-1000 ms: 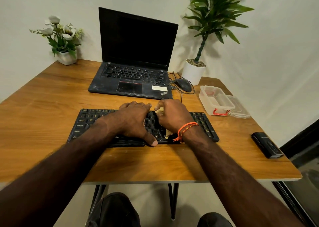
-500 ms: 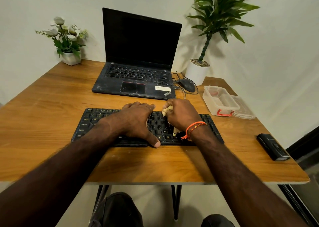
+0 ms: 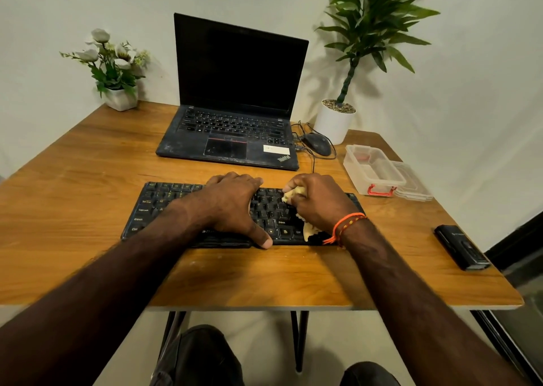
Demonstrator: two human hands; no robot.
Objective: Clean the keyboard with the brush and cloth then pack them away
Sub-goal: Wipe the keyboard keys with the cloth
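My right hand (image 3: 318, 202) bunches the cloth (image 3: 292, 194) tight on the keyboard (image 3: 164, 206), right of centre. My left hand (image 3: 232, 206) lies flat just beside it, pinning the board. I should wipe along rows, lightly. No brush in view.

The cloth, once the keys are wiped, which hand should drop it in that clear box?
Probably the right hand: it already grips the cloth, and the open clear box sits on its side of the table. The left hand rests on the keyboard, farther off.
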